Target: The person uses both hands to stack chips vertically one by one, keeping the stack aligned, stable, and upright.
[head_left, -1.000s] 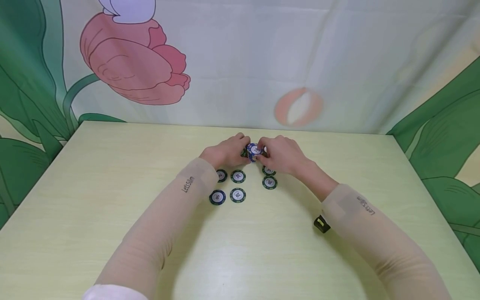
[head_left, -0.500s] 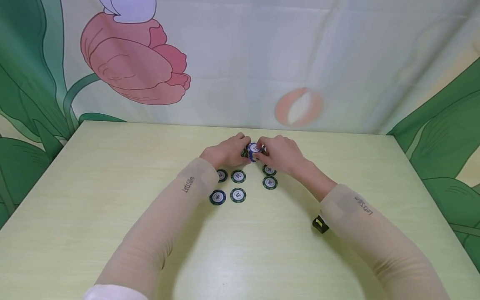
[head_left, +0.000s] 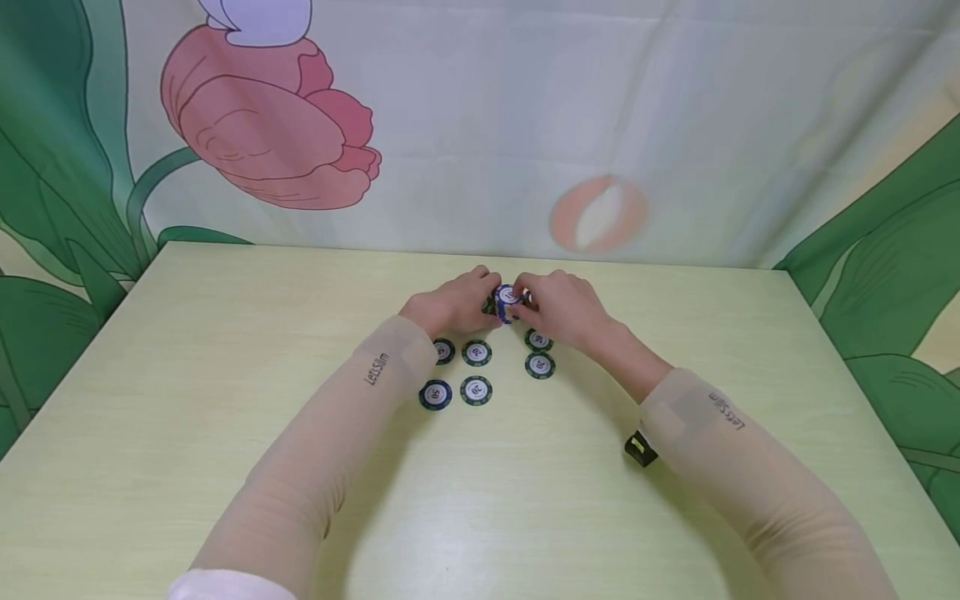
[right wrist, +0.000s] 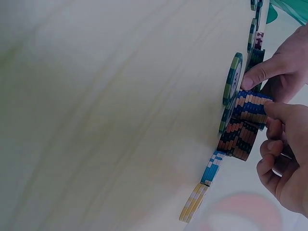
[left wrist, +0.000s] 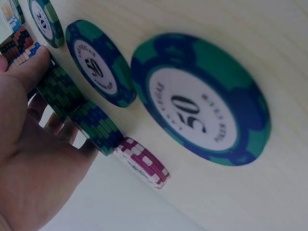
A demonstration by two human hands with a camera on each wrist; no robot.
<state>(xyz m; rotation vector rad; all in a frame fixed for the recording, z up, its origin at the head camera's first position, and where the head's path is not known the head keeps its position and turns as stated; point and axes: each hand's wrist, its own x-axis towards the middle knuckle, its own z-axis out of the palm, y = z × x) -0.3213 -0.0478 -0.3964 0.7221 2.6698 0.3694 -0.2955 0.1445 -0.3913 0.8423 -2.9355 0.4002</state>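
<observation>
Blue with tan edge marks, the blue stack (right wrist: 250, 107) of chips is where both hands meet. The right hand (head_left: 564, 307) pinches it near the top between thumb and forefinger; the left hand (head_left: 457, 304) curls round its other side, thumb in front. Whether the top chip is lifted clear of the others I cannot tell.

As I judge it, the work is well along. Just left of the grip stands a green stack (left wrist: 60, 91), then a green-and-blue stack (left wrist: 101, 127), and farther left a maroon stack (left wrist: 144, 162). Just right of the grip comes a black-and-orange stack (right wrist: 238, 140), with a low light blue stack (right wrist: 212, 168) and a low yellow stack (right wrist: 194, 203) beyond. What seems left is squaring up the blue stack and dealing with the single chips lying flat nearer the person: two 50 chips (head_left: 436, 395) and two 20 chips (head_left: 476, 353) front-left of the grip, two green-rimmed chips (head_left: 540, 365) front-right.

The blue stack stands roughly upright, its printed face pointing up. Its axis runs up from the table (head_left: 480, 517), though height and width look alike, so neither clearly dominates.
</observation>
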